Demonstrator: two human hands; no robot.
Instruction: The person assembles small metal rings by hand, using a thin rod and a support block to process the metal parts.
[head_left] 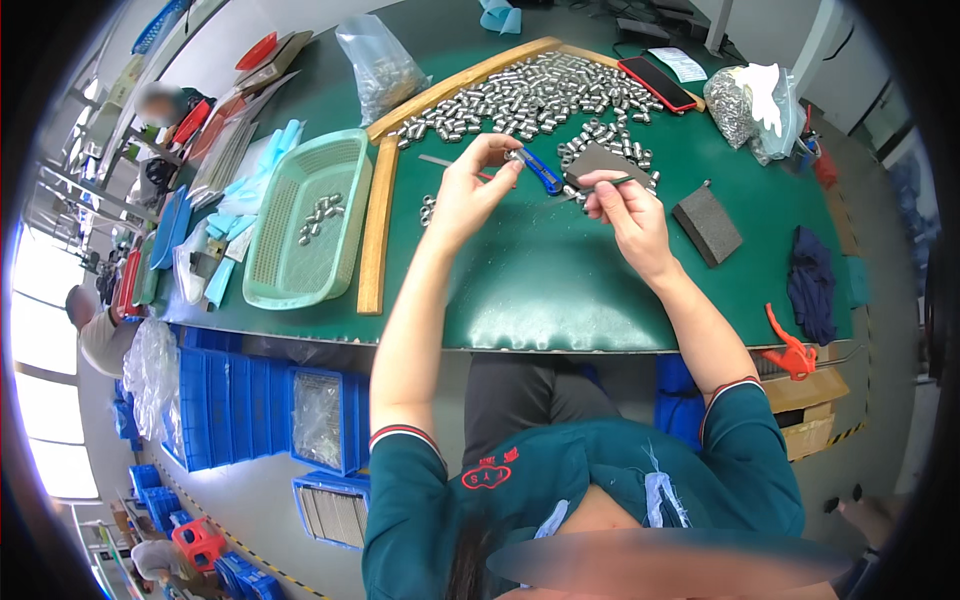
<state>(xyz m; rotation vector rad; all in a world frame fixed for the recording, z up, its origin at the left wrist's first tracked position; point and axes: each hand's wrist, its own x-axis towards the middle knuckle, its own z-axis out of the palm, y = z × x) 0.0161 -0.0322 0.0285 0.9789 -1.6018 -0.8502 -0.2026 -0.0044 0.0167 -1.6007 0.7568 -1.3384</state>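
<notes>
My left hand (474,190) is raised over the green table, thumb and fingers pinching a small shiny metal cylinder (513,155). To its right, my right hand (630,215) is closed around a slim dark tool (614,182) whose thin tip points left; its exact kind is unclear. Between the hands lies a blue-handled tool (540,172), close to the left fingertips. A flat grey-brown block (604,166) rests on loose metal cylinders just beyond my right hand. Behind both hands spreads a large pile of similar metal cylinders (540,92).
Wooden strips (376,230) border the pile. A pale green basket (262,255) with several cylinders stands left. On the right are a dark grey foam block (708,222), a red-edged phone (657,84), a bag of parts (732,108) and dark cloth (812,285). Blue crates (235,405) stand below the table's left.
</notes>
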